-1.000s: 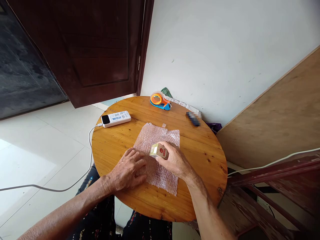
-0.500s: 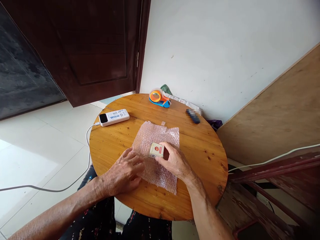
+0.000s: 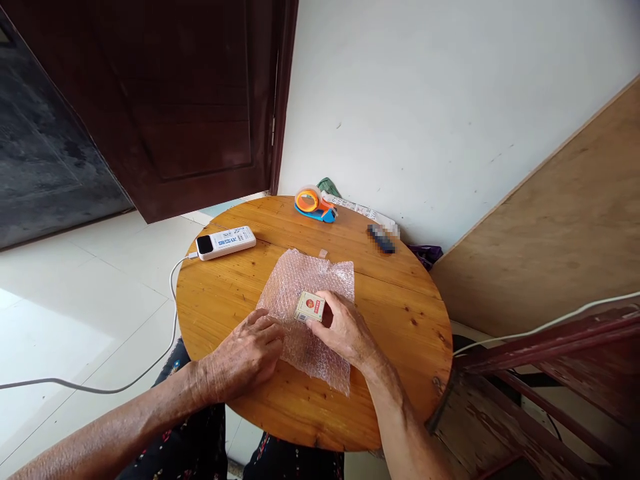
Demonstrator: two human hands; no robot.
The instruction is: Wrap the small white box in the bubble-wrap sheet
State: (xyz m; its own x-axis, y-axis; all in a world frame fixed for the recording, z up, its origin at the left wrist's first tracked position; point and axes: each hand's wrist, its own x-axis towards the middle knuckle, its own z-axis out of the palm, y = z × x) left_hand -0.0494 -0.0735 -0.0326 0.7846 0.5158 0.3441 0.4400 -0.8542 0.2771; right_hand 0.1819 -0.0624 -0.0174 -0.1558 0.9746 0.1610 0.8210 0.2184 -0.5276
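Note:
My right hand [image 3: 341, 327] grips a small cream cardboard box [image 3: 309, 307] with a red round emblem, thumb and fingers on its right end. The box is over the middle of a sheet of bubble wrap [image 3: 327, 363] spread on the round wooden table [image 3: 400, 320]. At the left edge of the sheet, my left hand [image 3: 255, 347] has its fingers curled in, closed on the edge of the wrap. Its fingertips and thumb are partly hidden beneath the hand.
An orange and blue tape dispenser [image 3: 316, 203] stands at the table's back. A white device [image 3: 226, 243] with a cable [image 3: 173, 287] lies at the left. On the right is a dark blurred object [image 3: 381, 239]. The wall [image 3: 450, 100] borders the far side.
The fingers of my left hand have drawn together at the sheet's edge. My right hand keeps its hold on the box, which stays over the wrap. The view has shifted slightly.

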